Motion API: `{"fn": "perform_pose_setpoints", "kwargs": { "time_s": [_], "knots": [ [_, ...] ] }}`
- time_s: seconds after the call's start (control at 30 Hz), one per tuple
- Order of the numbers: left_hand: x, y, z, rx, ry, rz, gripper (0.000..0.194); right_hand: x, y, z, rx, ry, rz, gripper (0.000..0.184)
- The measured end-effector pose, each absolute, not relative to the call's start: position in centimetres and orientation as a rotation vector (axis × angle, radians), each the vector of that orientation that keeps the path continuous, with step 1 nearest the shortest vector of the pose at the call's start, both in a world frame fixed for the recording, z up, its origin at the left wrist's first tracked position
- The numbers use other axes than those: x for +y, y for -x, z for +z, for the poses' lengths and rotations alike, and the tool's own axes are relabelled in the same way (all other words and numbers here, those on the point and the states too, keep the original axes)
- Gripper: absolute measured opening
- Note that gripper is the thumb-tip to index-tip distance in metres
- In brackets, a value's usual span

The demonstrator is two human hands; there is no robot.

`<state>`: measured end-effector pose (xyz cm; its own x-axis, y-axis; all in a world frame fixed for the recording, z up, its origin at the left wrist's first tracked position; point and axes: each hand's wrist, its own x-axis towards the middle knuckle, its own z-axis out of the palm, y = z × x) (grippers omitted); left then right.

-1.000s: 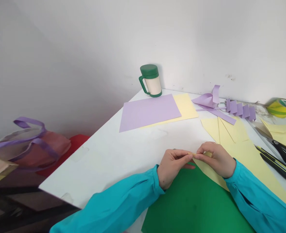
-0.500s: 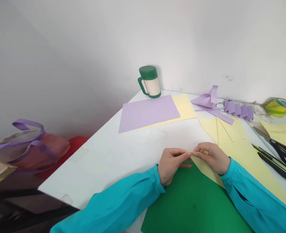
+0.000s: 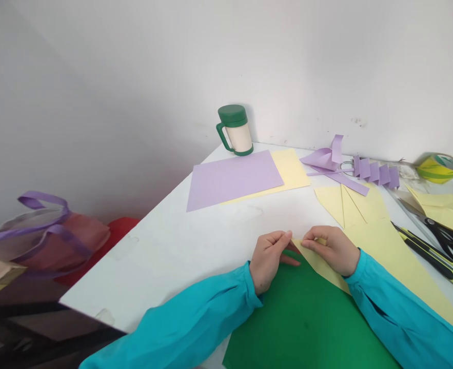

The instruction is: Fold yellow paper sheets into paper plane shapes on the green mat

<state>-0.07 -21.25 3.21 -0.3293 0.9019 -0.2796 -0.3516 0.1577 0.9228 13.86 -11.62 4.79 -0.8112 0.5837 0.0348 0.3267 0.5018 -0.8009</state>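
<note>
A pale yellow paper [image 3: 322, 266] with a narrow, slanted edge is held over a green sheet [image 3: 307, 318] on the white table. My right hand [image 3: 334, 248] pinches it near its far-left tip, thumb against bent fingers. My left hand [image 3: 268, 259] is at that same tip, thumb and forefinger closed together, with other fingers behind and under the paper. Exactly how much paper lies between the left fingertips is hidden. My right sleeve covers the paper's near end.
Beyond my hands lie a purple sheet [image 3: 234, 179] over a yellow sheet [image 3: 293, 169], and a green-lidded mug [image 3: 238, 136]. Rightward are a large yellow sheet [image 3: 399, 256], folded purple strips [image 3: 378, 173], scissors [image 3: 441, 233], a cutter knife [image 3: 434, 256] and tape [image 3: 439, 168]. A bag [image 3: 76, 230] is left of the table.
My left thumb has lifted and shifted a little left at the paper's tip. More of the tip shows between the hands. The right hand keeps its pinch.
</note>
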Motion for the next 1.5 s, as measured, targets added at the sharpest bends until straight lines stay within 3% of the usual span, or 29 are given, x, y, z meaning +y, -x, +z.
{"fn": "perform_pose_setpoints", "kwargs": {
  "time_s": [0.7, 1.1, 1.5],
  "knots": [
    [-21.56, 0.3, 3.71, 1.316, -0.633, 1.411, 0.025, -11.56, -13.83, 4.61, -2.363, 0.792, 1.27, 0.021],
    [-21.31, 0.44, 3.41, 1.331, -0.614, 1.471, 0.041, -11.48, -14.01, 4.38, -2.32, 0.847, 1.249, 0.019],
    [-21.3, 0.77, 3.29, 1.462, -0.786, 1.345, 0.035, -11.23, -13.83, 3.86, -2.37, 0.837, 1.175, 0.019]
  ]
}}
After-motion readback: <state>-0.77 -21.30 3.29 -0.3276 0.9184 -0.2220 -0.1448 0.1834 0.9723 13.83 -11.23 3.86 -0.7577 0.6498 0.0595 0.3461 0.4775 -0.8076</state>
